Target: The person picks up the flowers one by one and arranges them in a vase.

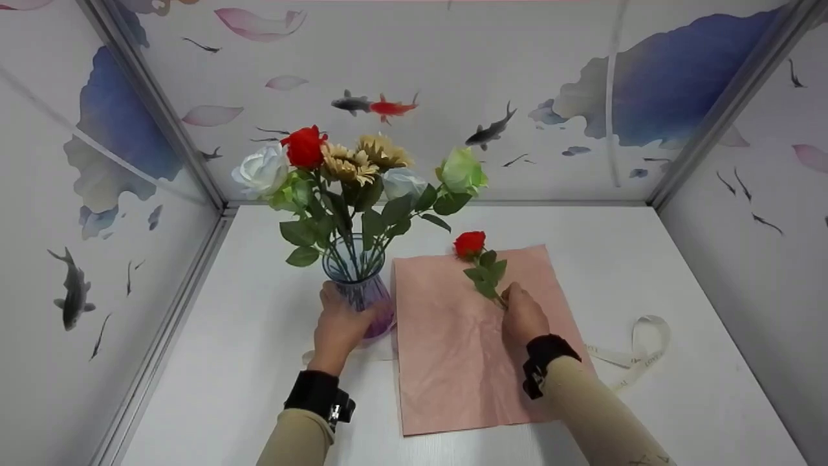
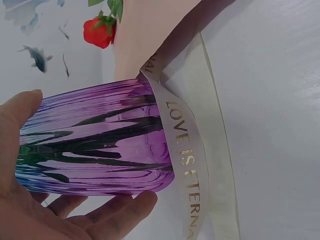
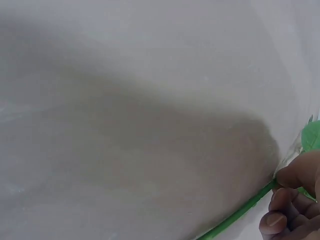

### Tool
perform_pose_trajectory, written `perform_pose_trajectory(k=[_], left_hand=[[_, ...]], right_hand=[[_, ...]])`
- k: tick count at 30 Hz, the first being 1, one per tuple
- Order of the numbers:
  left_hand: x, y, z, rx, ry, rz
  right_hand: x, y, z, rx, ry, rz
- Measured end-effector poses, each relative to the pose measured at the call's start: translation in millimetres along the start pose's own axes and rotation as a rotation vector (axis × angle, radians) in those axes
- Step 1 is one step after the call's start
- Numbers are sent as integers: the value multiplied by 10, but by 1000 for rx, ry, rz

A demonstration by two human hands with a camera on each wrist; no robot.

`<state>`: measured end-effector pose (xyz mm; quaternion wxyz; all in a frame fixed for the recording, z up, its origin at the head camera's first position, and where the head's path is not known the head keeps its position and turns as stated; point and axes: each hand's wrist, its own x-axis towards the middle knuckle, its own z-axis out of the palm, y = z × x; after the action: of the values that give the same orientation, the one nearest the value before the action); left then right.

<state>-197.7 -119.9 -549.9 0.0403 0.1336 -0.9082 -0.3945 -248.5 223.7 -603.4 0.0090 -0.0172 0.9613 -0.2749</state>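
Observation:
My left hand grips a ribbed glass vase, blue at the top and purple below, with thumb and fingers on opposite sides. In it stand artificial flowers: a red rose, a white rose, golden sunflowers and a pale green rose. Dark stems show through the glass in the left wrist view. Over the pink wrapping paper, my right hand pinches the green stem of a single red rose, whose head points away from me.
A cream ribbon with printed lettering lies looped right of the paper. More of this ribbon runs by the vase's base. Printed panels with metal frame edges enclose the white table at the back and sides.

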Motion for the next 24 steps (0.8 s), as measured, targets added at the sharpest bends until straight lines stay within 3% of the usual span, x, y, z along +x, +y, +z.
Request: perform_pose_trajectory(k=[4, 13, 24], left_hand=[[0, 10, -2, 3, 1, -1], [-17, 8, -10, -3, -9, 12], [-22, 24, -28, -2, -8, 17]], right_hand=[[19, 39, -17, 51, -13, 3], [8, 70, -150, 46, -8, -27], [-86, 171, -258, 40, 10, -229]])
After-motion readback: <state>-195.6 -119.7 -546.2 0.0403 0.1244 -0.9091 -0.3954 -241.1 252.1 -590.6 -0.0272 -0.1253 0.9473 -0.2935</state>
